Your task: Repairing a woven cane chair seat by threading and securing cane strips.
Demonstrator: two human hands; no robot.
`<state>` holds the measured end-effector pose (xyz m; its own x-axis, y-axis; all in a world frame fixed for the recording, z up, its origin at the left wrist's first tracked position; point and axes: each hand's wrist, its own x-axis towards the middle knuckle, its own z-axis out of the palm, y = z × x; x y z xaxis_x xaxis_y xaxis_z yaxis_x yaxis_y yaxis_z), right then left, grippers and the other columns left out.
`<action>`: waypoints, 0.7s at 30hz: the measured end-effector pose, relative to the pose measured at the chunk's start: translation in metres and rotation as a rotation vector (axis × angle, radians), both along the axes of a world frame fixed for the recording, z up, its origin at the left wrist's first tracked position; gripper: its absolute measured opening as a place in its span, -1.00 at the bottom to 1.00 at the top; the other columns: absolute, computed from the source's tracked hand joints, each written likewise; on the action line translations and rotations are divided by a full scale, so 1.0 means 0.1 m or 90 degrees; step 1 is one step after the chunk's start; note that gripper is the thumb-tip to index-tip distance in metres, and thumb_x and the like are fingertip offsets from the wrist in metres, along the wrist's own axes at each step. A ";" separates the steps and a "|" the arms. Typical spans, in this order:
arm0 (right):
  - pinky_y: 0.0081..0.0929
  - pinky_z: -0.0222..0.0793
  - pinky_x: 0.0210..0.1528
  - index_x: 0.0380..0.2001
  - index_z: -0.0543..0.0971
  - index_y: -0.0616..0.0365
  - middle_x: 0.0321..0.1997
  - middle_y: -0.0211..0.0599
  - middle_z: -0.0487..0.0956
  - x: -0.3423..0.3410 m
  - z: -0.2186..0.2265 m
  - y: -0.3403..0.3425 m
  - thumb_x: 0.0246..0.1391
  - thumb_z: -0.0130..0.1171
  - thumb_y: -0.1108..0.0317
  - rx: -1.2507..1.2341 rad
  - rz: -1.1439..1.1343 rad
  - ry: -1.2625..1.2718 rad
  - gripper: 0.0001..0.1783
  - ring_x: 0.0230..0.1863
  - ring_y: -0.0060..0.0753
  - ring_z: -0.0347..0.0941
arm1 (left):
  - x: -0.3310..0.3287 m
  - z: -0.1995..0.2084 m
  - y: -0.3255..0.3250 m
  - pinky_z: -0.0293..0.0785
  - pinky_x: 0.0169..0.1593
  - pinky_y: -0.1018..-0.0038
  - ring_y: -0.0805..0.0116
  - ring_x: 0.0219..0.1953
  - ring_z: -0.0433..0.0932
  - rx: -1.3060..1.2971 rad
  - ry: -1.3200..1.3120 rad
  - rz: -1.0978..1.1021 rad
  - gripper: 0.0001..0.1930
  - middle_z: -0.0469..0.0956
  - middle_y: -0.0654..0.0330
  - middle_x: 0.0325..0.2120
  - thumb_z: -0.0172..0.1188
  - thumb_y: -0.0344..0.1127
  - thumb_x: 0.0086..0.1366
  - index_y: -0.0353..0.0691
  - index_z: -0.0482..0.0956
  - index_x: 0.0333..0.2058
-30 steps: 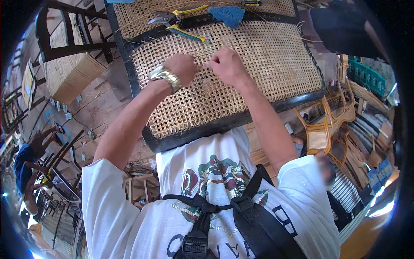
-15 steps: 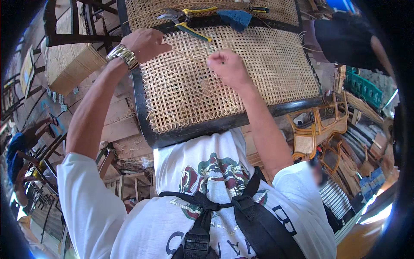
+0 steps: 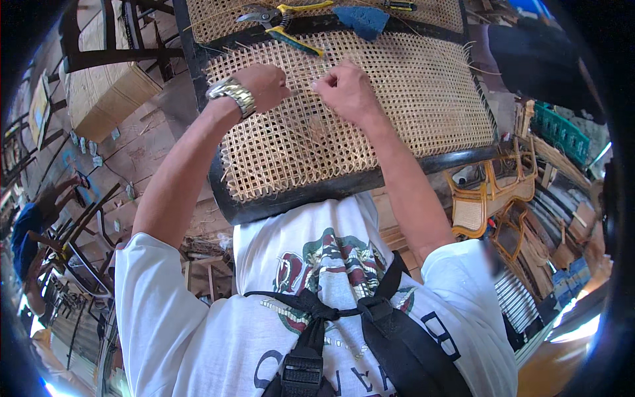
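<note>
A woven cane panel [image 3: 410,99] stretches across a curved black frame [image 3: 291,204] in front of me. Over its left part is my left hand [image 3: 263,87], its fingers closed in a pinch and a metal watch on the wrist. A short gap to the right, my right hand [image 3: 347,94] also pinches close above the weave. Whatever thin thing the fingertips hold is too small to make out. Beyond the hands, pruning shears [image 3: 283,30] with yellow and green handles lie on the far part of the frame, beside a blue cloth-like piece [image 3: 362,22].
A yellow-and-black handled tool [image 3: 401,5] lies at the far edge. Left of the frame are a cardboard box [image 3: 112,99] and dark chair frames [image 3: 119,59]. To the right stand orange-brown cane furniture [image 3: 486,198] and a green crate [image 3: 561,132]. A person in blue [image 3: 28,228] is at far left.
My left hand has moved right and nearer to me, from the panel's far left edge to beside my right hand. My right hand has shifted only slightly.
</note>
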<state>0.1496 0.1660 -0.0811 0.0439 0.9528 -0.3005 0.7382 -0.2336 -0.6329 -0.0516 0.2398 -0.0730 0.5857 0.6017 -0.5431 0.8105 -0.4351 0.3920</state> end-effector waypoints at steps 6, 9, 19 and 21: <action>-0.24 0.53 -0.08 -0.56 0.67 0.27 -0.33 0.00 0.61 -0.01 0.21 0.12 -0.05 0.25 0.24 -0.102 -0.007 0.025 -0.73 -0.29 -0.15 0.59 | 0.35 0.19 0.02 0.60 -0.39 0.24 0.07 -0.44 0.67 0.015 0.129 -0.029 -0.59 0.66 0.00 -0.50 0.22 0.04 0.30 -0.25 0.71 -0.35; -0.23 0.53 -0.11 -0.57 0.66 0.29 -0.33 -0.02 0.60 0.01 0.16 0.11 -0.06 0.31 0.25 -0.086 0.015 0.026 -0.73 -0.31 -0.15 0.59 | 0.49 0.21 0.02 0.65 -0.42 0.28 0.16 -0.38 0.71 0.074 0.098 -0.141 -0.71 0.68 -0.04 -0.41 0.04 -0.26 0.37 -0.35 0.67 -0.26; -0.13 0.42 0.08 -0.44 0.66 0.29 -0.08 -0.05 0.53 -0.22 0.08 0.00 0.02 0.31 0.31 0.022 0.088 -0.095 -0.78 -0.02 0.01 0.48 | 0.10 -0.11 0.06 0.57 -0.39 0.42 0.40 -0.53 0.64 -0.257 -0.033 0.159 -0.48 0.68 0.18 -0.51 0.10 0.19 0.38 -0.22 0.66 -0.38; -0.12 0.41 0.09 -0.41 0.66 0.29 -0.08 -0.03 0.53 -0.26 0.07 -0.11 0.03 0.30 0.30 0.061 0.094 -0.070 -0.78 0.00 0.03 0.47 | 0.03 -0.13 -0.01 0.55 -0.44 0.36 0.30 -0.51 0.64 -0.009 -0.009 0.073 -0.44 0.66 0.06 -0.52 0.12 0.26 0.32 -0.20 0.66 -0.42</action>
<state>0.1233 0.1548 -0.0742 -0.0704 0.9754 -0.2088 0.8259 -0.0603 -0.5605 -0.0482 0.2385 -0.0858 0.5216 0.6572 -0.5440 0.8487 -0.3343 0.4098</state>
